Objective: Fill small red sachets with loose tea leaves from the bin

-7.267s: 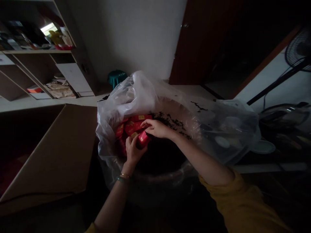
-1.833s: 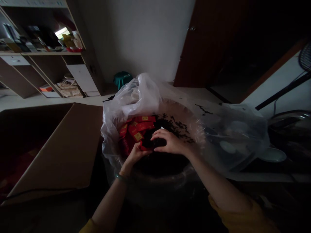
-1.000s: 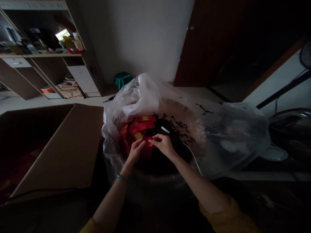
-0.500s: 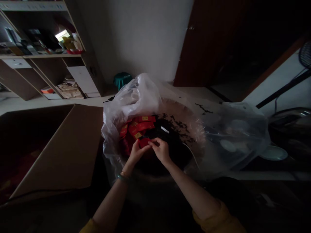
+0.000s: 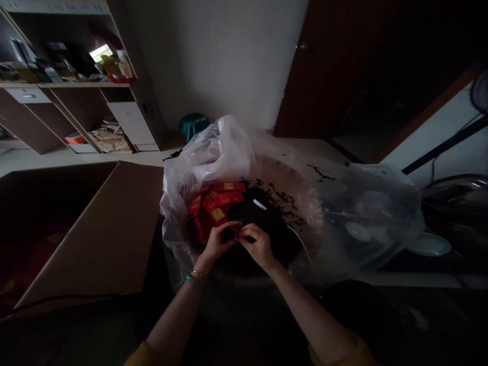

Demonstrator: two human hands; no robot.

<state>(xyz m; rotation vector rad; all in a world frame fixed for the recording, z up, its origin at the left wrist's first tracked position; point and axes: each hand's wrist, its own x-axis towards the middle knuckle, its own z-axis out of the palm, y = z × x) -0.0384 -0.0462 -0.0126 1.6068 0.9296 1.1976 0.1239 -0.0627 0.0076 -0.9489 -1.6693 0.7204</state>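
Note:
My left hand [image 5: 216, 243] and my right hand [image 5: 259, 246] meet over a round basket [image 5: 278, 170] lined with clear plastic. Thumbs and fingertips of both are pinched together on a small red packet, dim and mostly hidden by the fingers. Just beyond my left hand lies a pile of red packets [image 5: 224, 197] with yellow labels. Dark loose leaves [image 5: 280, 195], like tea, cover the basket's bottom and cling to its far side. A small white strip [image 5: 260, 204] rests on the dark heap, and a thin white cord or edge [image 5: 301, 241] curves at the right.
An open cardboard box [image 5: 114, 229] with red things inside stands at my left. Crumpled clear plastic [image 5: 229, 137] rises over the basket's far rim; more plastic [image 5: 373, 213] spreads to the right. A green bag [image 5: 193, 126], shelves [image 5: 87, 84] and a brown door [image 5: 301, 76] are behind.
My hands have moved slightly down and right, with the fingers now more arched. The red packet, plainly visible before, is now mostly hidden between them.

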